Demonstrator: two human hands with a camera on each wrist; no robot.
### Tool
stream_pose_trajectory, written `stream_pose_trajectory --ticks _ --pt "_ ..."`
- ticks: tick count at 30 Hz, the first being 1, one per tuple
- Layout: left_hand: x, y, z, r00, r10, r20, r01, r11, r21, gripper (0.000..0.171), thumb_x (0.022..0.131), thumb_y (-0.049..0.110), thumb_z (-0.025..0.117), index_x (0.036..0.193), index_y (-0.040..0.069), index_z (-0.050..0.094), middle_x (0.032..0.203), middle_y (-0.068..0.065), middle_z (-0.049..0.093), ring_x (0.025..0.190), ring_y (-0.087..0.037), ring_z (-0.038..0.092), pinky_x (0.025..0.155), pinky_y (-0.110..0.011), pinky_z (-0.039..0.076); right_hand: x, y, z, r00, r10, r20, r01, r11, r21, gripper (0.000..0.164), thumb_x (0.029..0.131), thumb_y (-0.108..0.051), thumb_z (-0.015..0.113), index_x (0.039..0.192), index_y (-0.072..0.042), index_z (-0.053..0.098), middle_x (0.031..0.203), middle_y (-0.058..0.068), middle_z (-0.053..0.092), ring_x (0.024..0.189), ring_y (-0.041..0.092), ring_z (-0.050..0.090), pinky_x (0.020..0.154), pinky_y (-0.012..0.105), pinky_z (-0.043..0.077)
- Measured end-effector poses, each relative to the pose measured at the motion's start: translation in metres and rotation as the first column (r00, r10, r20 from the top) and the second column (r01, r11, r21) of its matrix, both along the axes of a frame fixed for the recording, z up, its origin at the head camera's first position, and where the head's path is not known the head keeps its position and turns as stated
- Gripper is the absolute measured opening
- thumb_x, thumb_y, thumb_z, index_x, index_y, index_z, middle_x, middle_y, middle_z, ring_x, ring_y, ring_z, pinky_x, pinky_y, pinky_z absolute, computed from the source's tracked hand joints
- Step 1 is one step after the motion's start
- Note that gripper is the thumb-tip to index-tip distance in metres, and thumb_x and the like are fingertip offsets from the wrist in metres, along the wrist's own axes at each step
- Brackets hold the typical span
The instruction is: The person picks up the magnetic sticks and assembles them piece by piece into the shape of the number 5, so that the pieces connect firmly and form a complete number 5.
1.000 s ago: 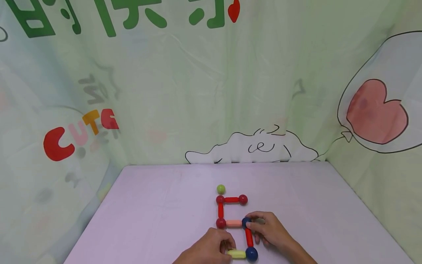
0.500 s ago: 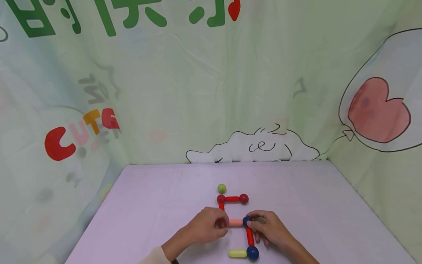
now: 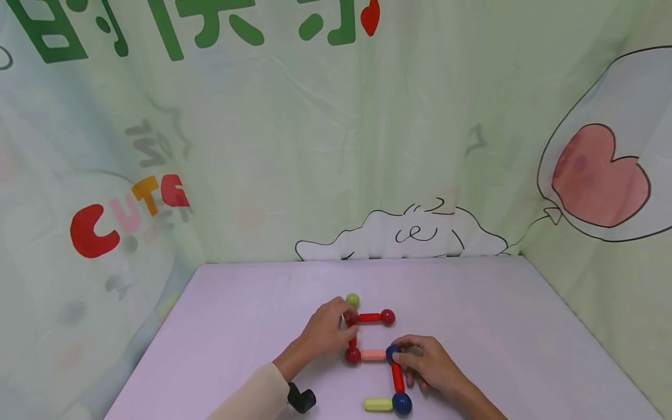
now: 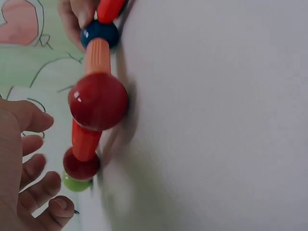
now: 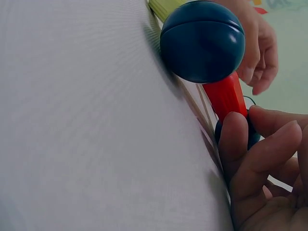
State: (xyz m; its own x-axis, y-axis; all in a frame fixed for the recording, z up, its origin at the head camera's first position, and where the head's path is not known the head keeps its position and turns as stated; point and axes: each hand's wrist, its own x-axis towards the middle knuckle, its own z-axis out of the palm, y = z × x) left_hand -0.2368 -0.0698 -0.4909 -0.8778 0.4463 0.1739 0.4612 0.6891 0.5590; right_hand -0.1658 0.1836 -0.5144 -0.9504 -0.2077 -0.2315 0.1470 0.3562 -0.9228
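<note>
My right hand [image 3: 433, 364] pinches a blue ball [image 3: 390, 353] between thumb and fingers. That ball joins a pink rod [image 3: 374, 355] to a red rod [image 3: 397, 378], which leads to a nearer blue ball [image 3: 402, 403] with a pale yellow rod [image 3: 378, 404]. At the pink rod's left end sits a red ball [image 3: 353, 354]. My left hand [image 3: 324, 329] is over the far-left red ball [image 4: 81, 164], partly covering it in the head view; its fingers are loosely bent with nothing between them. A green ball [image 3: 353, 300] lies just beyond its fingertips.
From the far-left red ball, another red rod [image 3: 370, 318] runs right to a red ball [image 3: 388, 317]. Everything lies on a pale table [image 3: 236, 326]. Printed cloth [image 3: 262, 146] hangs behind it. A black wrist device [image 3: 302, 399] is by the left sleeve [image 3: 257, 394].
My left hand has let go of the yellow rod and moved forward, past the pink rod, to the far-left red ball. The right hand keeps its grip on the blue ball.
</note>
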Motion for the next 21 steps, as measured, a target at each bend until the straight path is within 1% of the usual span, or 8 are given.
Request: stream_pose_trajectory --ticks 3,6,8,10,14,16,19,21 --pt "-0.01 0.005 -0.007 0.996 0.091 0.008 -0.091 0.996 0.011 0.033 0.09 0.03 0.076 0.121 0.021 0.066 0.103 0.003 0.054 0.086 -0.009 0.052 0.068 -0.02 0.049 0.001 -0.001 0.0 1.0 0.001 -0.001 -0.001 1.0 0.003 0.043 0.093 -0.028 0.073 0.126 -0.002 0.064 0.068 0.01 0.066 0.044 0.015 0.053 0.045 0.023 0.043" --pt "-0.02 0.011 -0.014 0.986 0.166 0.023 -0.167 0.985 0.038 0.04 0.09 0.033 0.074 0.127 0.025 0.061 0.112 0.002 0.05 0.089 -0.011 0.053 0.069 -0.021 0.05 0.001 -0.002 0.0 1.0 -0.002 0.0 0.002 1.0 0.005 0.042 0.093 -0.027 0.073 0.126 -0.002 0.064 0.068 0.01 0.065 0.044 0.015 0.052 0.044 0.023 0.043" --pt "-0.027 0.016 -0.018 0.979 0.198 0.037 -0.2 0.978 0.058 0.046 0.09 0.034 0.074 0.132 0.027 0.058 0.118 0.001 0.047 0.091 -0.013 0.054 0.071 -0.023 0.051 0.001 -0.002 0.001 1.0 -0.001 -0.001 0.001 1.0 0.004 0.043 0.093 -0.028 0.074 0.126 -0.002 0.064 0.068 0.01 0.065 0.044 0.015 0.052 0.044 0.023 0.043" --pt "-0.032 0.019 -0.023 0.973 0.226 0.043 -0.228 0.972 0.058 0.05 0.091 0.036 0.074 0.137 0.029 0.056 0.123 0.001 0.046 0.094 -0.014 0.055 0.075 -0.026 0.053 0.0 -0.002 0.001 1.0 0.003 0.0 -0.003 1.0 0.001 0.043 0.093 -0.028 0.074 0.126 -0.002 0.064 0.068 0.01 0.066 0.044 0.015 0.051 0.044 0.023 0.043" --pt "-0.04 0.025 -0.027 0.964 0.258 0.065 -0.261 0.964 0.047 0.058 0.091 0.039 0.073 0.144 0.029 0.053 0.133 -0.003 0.047 0.104 -0.018 0.058 0.088 -0.037 0.056 0.001 -0.001 0.001 1.0 0.007 0.001 -0.007 1.0 -0.004 0.043 0.093 -0.028 0.073 0.126 -0.001 0.064 0.068 0.01 0.065 0.044 0.015 0.052 0.045 0.023 0.043" --pt "-0.044 0.026 -0.027 0.962 0.263 0.073 -0.266 0.963 0.04 0.06 0.091 0.039 0.073 0.146 0.027 0.053 0.135 -0.004 0.05 0.11 -0.021 0.058 0.093 -0.043 0.055 0.001 -0.001 0.001 1.0 0.003 0.001 -0.003 1.0 -0.005 0.044 0.093 -0.028 0.073 0.126 -0.001 0.064 0.068 0.01 0.065 0.044 0.015 0.052 0.045 0.023 0.043" --pt "-0.048 0.029 -0.027 0.963 0.257 0.081 -0.26 0.965 0.022 0.058 0.093 0.037 0.071 0.147 0.025 0.054 0.138 -0.005 0.055 0.121 -0.023 0.057 0.099 -0.047 0.052 0.002 -0.002 0.001 1.0 -0.003 0.004 0.003 1.0 -0.007 0.043 0.093 -0.028 0.073 0.126 -0.001 0.064 0.068 0.01 0.065 0.045 0.015 0.053 0.045 0.023 0.043" --pt "-0.05 0.03 -0.027 0.965 0.247 0.09 -0.25 0.968 0.017 0.055 0.094 0.034 0.07 0.146 0.024 0.056 0.139 -0.005 0.057 0.124 -0.023 0.055 0.101 -0.047 0.051 0.002 -0.002 0.002 1.0 -0.009 0.005 0.009 1.0 -0.004 0.043 0.093 -0.027 0.073 0.126 -0.001 0.064 0.068 0.01 0.065 0.045 0.015 0.053 0.045 0.023 0.043"
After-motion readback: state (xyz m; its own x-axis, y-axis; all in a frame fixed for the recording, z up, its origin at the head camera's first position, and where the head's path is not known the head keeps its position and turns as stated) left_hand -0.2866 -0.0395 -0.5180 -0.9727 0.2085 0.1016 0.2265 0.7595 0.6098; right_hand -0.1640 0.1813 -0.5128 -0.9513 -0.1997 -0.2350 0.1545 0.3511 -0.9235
